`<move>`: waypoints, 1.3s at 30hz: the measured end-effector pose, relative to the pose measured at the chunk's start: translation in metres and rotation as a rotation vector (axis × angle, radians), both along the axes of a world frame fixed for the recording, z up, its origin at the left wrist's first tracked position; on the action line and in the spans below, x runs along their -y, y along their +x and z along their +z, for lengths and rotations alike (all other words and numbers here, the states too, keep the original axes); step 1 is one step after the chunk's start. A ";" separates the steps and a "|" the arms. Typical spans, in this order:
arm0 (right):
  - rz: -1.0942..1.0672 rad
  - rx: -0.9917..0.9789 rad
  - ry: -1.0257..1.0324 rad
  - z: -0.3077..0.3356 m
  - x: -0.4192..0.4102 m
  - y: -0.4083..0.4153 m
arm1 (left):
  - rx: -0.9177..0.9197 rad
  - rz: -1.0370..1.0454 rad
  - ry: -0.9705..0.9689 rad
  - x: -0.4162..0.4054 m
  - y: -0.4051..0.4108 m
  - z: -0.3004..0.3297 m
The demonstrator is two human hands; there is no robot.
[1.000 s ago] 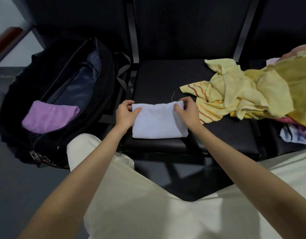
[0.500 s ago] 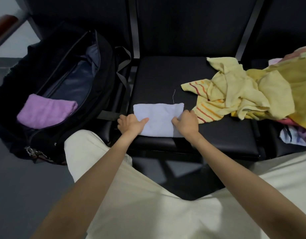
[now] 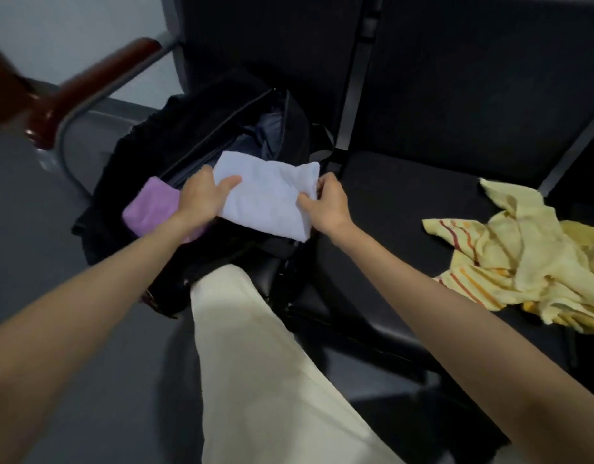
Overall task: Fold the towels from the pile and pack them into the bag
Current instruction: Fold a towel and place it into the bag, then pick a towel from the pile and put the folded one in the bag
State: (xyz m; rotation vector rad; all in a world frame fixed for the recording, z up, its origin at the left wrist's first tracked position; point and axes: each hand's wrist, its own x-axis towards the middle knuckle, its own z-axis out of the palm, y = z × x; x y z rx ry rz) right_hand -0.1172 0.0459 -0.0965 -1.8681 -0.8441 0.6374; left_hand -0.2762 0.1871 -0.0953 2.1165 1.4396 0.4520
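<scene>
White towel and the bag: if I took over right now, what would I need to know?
Left hand: grips the left end of the folded white towel.
Right hand: pinches its right end.
The towel hangs over the open black bag, not yet let go.
Done: a folded purple towel lies in the bag.
Left: lower the white one in beside it, then fold the yellow striped towel crumpled on the black seat, probably next.

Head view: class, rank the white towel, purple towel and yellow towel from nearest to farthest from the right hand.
1. White towel: held in the right hand, over the bag.
2. Purple towel: left, inside the bag.
3. Yellow towel: far right, on the seat.
</scene>
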 end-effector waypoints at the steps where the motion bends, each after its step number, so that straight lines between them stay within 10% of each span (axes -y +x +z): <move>1: 0.022 0.008 -0.005 0.002 -0.018 -0.006 | -0.012 0.009 0.004 -0.014 -0.012 0.001; 22: 0.197 0.133 -0.314 -0.058 -0.206 -0.013 | -0.206 0.183 -0.009 -0.191 -0.010 -0.061; 39: 0.289 0.805 -0.503 -0.028 0.020 0.094 | -0.462 -0.441 0.246 -0.023 0.082 -0.030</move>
